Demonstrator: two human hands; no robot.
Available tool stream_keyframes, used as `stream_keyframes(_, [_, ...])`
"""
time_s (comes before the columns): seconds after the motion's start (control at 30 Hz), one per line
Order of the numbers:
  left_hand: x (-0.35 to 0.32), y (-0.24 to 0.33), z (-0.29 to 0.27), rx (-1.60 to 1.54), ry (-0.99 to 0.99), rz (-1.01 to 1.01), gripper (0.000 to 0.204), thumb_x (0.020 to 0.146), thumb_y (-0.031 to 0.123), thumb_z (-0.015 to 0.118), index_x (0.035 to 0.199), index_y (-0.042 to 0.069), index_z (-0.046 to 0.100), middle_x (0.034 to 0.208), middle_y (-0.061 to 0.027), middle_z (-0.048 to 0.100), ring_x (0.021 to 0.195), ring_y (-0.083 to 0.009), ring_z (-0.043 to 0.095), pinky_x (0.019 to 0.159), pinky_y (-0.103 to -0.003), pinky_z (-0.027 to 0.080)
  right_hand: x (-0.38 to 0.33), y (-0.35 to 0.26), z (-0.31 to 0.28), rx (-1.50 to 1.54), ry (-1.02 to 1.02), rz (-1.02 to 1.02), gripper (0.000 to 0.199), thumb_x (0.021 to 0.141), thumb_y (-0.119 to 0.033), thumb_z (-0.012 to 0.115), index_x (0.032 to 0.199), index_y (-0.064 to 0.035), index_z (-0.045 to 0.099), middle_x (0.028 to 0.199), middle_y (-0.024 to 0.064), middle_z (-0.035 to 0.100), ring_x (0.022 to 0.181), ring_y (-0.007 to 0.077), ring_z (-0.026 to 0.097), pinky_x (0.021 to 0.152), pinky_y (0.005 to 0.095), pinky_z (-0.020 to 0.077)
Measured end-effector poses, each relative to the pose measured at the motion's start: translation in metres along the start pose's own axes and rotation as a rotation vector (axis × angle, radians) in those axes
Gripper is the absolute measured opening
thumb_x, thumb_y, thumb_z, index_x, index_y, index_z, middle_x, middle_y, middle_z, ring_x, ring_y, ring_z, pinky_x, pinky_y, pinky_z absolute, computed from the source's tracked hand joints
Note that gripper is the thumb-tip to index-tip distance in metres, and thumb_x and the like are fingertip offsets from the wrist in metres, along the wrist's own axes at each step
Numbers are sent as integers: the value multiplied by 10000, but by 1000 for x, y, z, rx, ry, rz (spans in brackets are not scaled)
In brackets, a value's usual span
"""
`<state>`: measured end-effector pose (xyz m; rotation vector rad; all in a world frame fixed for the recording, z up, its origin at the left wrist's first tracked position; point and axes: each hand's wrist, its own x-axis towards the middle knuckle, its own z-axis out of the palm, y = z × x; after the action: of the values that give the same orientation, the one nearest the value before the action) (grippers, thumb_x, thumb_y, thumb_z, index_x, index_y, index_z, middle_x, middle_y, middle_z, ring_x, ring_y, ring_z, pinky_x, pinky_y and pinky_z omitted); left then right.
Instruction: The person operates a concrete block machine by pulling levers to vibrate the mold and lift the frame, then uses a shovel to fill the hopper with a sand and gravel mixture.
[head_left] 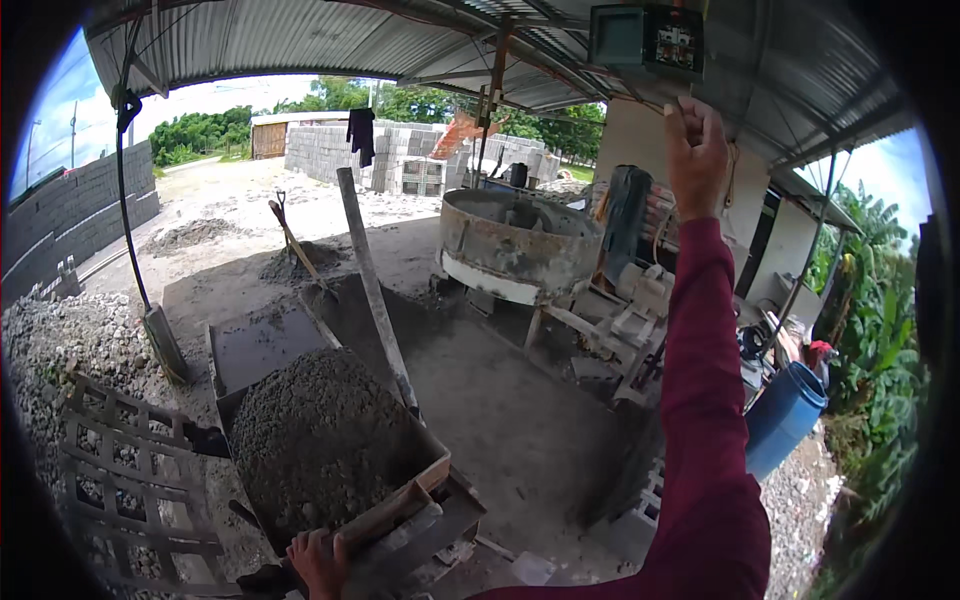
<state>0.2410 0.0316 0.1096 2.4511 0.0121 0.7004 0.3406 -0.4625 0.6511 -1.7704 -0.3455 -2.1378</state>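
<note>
My left hand (319, 563) is at the lower edge, its bent fingers over the near rim of a wooden box (405, 497). A heap of dark, damp gravelly mix (315, 435) fills much of this box. High at the right, my right hand (697, 150) is raised on a stretched arm in a dark red sleeve. Its fingers are curled in, just below an open electrical box (674, 42) under the roof. Whatever those fingers may hold, I cannot make out.
A large round mixer pan (520, 245) stands ahead, beside a machine frame (640, 310). A long board (375, 280) leans up from the box. Shovels (298, 245) stand farther left. At the right is a blue barrel (788, 415); concrete blocks (400, 155) are stacked behind.
</note>
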Motion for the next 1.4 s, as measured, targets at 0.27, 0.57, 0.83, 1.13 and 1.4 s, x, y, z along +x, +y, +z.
stream_keyframes(0.27, [11,-2,-8,3,-24,-42,203,886,305,693,967,127,747,1017,-151,698,976,-360,642,846,-471,488,119,88,2,-648,-4,35,468,891,-366,671,1251,-73,615,1098,97,696,1025,275,661,900,426,499])
stream_keyframes(0.57, [16,14,8,177,-66,-266,320,962,295,535,927,45,732,1065,-216,685,982,-427,625,862,-527,483,177,173,-16,-770,12,123,606,863,-399,679,1341,-52,545,1166,144,685,1163,340,621,970,450,466])
stream_keyframes(0.83, [41,52,25,204,150,-440,440,979,403,470,865,55,713,952,-192,695,949,-409,640,874,-509,489,220,222,4,-519,141,-185,594,815,-451,743,1248,-60,629,969,129,728,951,292,689,867,408,501])
stream_keyframes(1.13, [50,62,20,295,22,-484,450,981,408,470,862,50,715,944,-199,695,937,-420,639,863,-511,494,314,233,25,-306,251,-364,69,829,-46,650,874,-11,611,844,151,672,791,244,654,725,384,495])
stream_keyframes(1.4, [27,40,12,216,26,-322,314,937,288,578,865,14,713,876,-217,677,829,-407,624,777,-510,479,236,196,24,-544,115,-307,331,863,-379,739,1046,-104,723,992,90,725,918,191,682,796,332,508])
